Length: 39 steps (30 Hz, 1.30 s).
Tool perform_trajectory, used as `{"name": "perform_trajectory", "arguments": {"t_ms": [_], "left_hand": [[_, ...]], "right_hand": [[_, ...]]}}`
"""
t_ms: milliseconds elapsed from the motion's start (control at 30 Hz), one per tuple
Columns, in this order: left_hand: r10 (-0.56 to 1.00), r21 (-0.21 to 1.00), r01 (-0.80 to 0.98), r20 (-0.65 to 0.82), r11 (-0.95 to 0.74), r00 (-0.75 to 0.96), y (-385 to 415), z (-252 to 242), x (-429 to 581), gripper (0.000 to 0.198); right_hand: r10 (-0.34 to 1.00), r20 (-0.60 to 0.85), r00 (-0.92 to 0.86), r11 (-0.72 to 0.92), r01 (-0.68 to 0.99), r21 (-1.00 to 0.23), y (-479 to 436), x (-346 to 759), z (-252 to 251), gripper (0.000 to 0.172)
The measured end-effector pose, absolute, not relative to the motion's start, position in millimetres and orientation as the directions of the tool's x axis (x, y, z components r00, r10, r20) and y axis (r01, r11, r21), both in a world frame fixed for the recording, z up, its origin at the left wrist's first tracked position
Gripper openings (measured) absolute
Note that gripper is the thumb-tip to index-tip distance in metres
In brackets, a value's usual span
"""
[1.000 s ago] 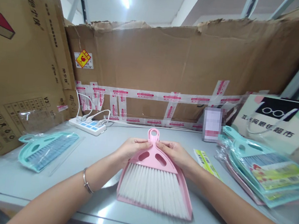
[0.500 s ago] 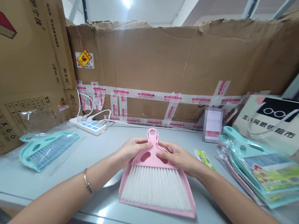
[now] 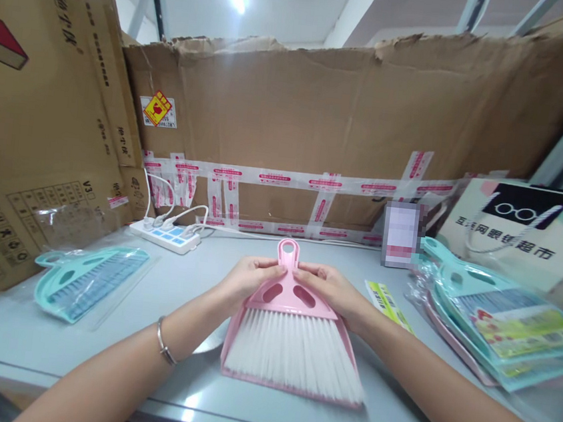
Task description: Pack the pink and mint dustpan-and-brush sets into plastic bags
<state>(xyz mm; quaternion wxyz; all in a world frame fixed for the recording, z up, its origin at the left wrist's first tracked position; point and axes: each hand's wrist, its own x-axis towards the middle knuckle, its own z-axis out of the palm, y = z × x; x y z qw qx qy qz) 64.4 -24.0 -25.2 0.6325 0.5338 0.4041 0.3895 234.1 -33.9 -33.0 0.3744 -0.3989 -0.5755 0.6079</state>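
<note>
In the middle of the head view, a pink hand brush [image 3: 291, 353] with white bristles lies in a matching pink dustpan [image 3: 229, 352], handles together and pointing away from me. The bristles reach over the dustpan's front edge. My left hand [image 3: 248, 283] is closed around the left side of the handle, thumb on top. From the right, my right hand [image 3: 328, 288] grips the same handle neck, its thumb on the brush. Most of the fingers are hidden beneath the pair.
A bagged turquoise brush set [image 3: 87, 281] lies on the left. To the right are stacked bagged sets [image 3: 516, 323], a yellow-green card [image 3: 387, 304] and a paper bag [image 3: 511, 228]. A power strip [image 3: 165, 236] and a blurred upright item [image 3: 402, 234] stand before the cardboard wall [image 3: 291, 118].
The brush has shifted towards me over the dustpan, its bristles now covering the front rim. My right thumb has moved up and inward to the handle neck.
</note>
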Motion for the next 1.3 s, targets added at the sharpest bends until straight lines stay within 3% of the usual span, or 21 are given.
{"name": "perform_trajectory", "arguments": {"t_ms": [500, 700, 767, 833, 867, 933, 1033, 1200, 1300], "left_hand": [[0.919, 0.997, 0.001, -0.073, 0.079, 0.388, -23.7, -25.5, 64.2, 0.042], [0.852, 0.995, 0.041, -0.096, 0.088, 0.514, -20.6, -19.7, 53.7, 0.040], [0.843, 0.995, 0.055, -0.095, 0.078, 0.530, -18.1, -21.1, 50.5, 0.037], [0.868, 0.997, 0.037, -0.071, 0.061, 0.491, -15.3, -23.9, 49.1, 0.037], [0.885, 0.998, 0.021, -0.060, 0.056, 0.461, -13.9, -25.4, 49.0, 0.039], [0.903, 0.998, -0.003, -0.052, 0.059, 0.426, -11.5, -28.1, 49.2, 0.044], [0.906, 0.998, -0.003, -0.063, 0.070, 0.419, -9.7, -30.6, 49.6, 0.045], [0.904, 0.996, -0.010, -0.073, 0.085, 0.420, -10.0, -31.4, 49.8, 0.041], [0.903, 0.992, -0.037, -0.093, 0.119, 0.420, -10.3, -31.1, 49.7, 0.042]], "right_hand": [[0.951, -0.053, -0.306, -0.076, -0.066, -0.995, -33.9, 230.5, -34.3, 0.045], [0.960, 0.004, -0.279, -0.009, -0.045, -0.999, -26.5, 236.8, -34.9, 0.045], [0.967, 0.033, -0.253, 0.044, 0.038, -0.998, -16.6, 251.7, -33.6, 0.045], [0.984, 0.077, -0.158, 0.116, 0.253, -0.960, -2.8, 276.8, -33.2, 0.042], [0.989, 0.116, -0.090, 0.143, 0.419, -0.897, 4.5, 292.1, -33.9, 0.039], [0.991, 0.132, -0.022, 0.096, 0.806, -0.585, 16.8, 323.4, -37.5, 0.030], [0.999, 0.035, 0.000, 0.015, 0.904, -0.428, 24.0, 358.0, -44.7, 0.031], [0.983, -0.146, -0.114, 0.047, 0.917, -0.395, 16.9, 372.7, -47.8, 0.047], [0.972, -0.201, -0.120, 0.039, 0.929, -0.368, 16.8, 373.3, -48.3, 0.047]]}}
